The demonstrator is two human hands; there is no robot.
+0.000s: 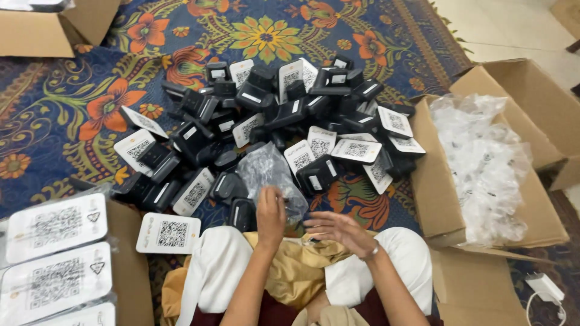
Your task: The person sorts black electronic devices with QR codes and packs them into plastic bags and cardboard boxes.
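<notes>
left hand [270,212] grips crinkled clear plastic bag [269,172], bag extends up-away | right hand [338,232] open, empty, just beside

So the left hand [270,212] is up against a plastic bag [270,175], with the right hand [338,232] just beside it. Straight ahead of both sits the pile of devices [284,115] on the rug [66,121]. Box of packed units [57,265] off to the left hand's left, box of bags [483,163] right of the right hand, charger [545,287] behind that box.
</notes>
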